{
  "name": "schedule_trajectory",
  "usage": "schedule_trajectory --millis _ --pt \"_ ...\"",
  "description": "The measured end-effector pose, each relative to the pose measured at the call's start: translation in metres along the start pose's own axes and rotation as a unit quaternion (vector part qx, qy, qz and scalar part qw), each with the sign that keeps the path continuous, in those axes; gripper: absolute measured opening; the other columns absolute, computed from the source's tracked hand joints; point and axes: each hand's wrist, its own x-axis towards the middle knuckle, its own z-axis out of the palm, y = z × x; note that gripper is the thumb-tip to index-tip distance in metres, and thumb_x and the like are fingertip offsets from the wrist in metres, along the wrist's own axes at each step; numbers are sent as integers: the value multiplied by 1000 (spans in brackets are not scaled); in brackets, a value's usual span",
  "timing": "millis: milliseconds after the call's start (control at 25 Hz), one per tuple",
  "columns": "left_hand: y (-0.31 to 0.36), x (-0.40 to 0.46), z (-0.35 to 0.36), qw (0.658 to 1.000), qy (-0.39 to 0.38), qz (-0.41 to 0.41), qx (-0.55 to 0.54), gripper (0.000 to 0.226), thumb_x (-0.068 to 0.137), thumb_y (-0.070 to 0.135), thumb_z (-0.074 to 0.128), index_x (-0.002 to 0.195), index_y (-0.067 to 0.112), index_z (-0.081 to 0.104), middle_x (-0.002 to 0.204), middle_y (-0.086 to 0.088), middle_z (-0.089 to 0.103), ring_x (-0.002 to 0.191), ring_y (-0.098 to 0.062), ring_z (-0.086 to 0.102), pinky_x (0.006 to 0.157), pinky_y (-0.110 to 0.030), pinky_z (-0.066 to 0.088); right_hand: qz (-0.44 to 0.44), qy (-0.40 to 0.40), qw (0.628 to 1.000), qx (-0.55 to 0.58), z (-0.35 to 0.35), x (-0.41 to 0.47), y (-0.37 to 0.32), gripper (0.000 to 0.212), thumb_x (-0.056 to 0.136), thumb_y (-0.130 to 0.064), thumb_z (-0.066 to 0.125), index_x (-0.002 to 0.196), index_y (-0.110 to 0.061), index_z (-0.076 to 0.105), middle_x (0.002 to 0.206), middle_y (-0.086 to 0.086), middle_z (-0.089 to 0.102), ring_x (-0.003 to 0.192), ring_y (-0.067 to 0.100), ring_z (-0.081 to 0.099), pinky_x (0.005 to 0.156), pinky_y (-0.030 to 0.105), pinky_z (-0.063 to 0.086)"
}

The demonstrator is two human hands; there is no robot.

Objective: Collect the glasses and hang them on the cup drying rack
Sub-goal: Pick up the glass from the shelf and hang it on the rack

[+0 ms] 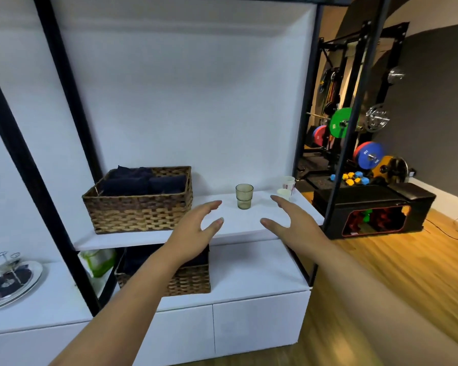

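A greenish tinted glass (244, 196) stands upright on the white shelf (230, 228). My left hand (196, 231) reaches over the shelf's front edge, fingers straight and spread, a little left of and nearer than the glass. My right hand (288, 223) does the same to the glass's right. Neither hand touches it. The wire cup drying rack (3, 270) stands on a round plate on the counter at the far left, with what look like clear glasses hanging on it.
A wicker basket (140, 200) of dark cloths fills the shelf's left half. Two white cups (286, 188) stand at the shelf's right end. Black frame posts (339, 154) flank the shelf. A second basket (185, 278) sits below. Gym weights stand at the right.
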Motion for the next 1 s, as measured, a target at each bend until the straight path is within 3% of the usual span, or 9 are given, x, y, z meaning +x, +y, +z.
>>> schedule_trajectory --millis 120,520,800,1000 --pt "-27 62 -3 1000 -14 19 17 51 104 49 57 153 38 47 152 18 51 138 -1 44 118 -30 35 10 12 1000 -1 14 56 3 92 79 -84 59 159 -43 38 161 -15 45 149 11 38 116 32 33" --pt "-105 173 11 999 -41 25 8 56 100 47 63 153 34 48 148 19 51 137 -2 46 115 -27 36 67 9 998 11 66 163 49 95 76 -85 62 159 -44 37 157 -14 48 146 10 41 105 26 32" --pt "-134 212 31 999 -21 -28 12 60 99 45 66 154 33 46 144 21 51 134 -2 47 113 -26 38 55 -6 997 44 93 231 88 85 84 -72 70 157 -48 33 137 -24 46 140 9 44 99 24 31" --pt "-152 249 78 997 -11 -78 -4 65 97 42 71 155 35 44 145 19 53 132 -2 51 112 -28 41 81 -43 994 58 111 284 148 98 84 -66 74 164 -43 23 159 -3 46 148 17 41 105 31 36"
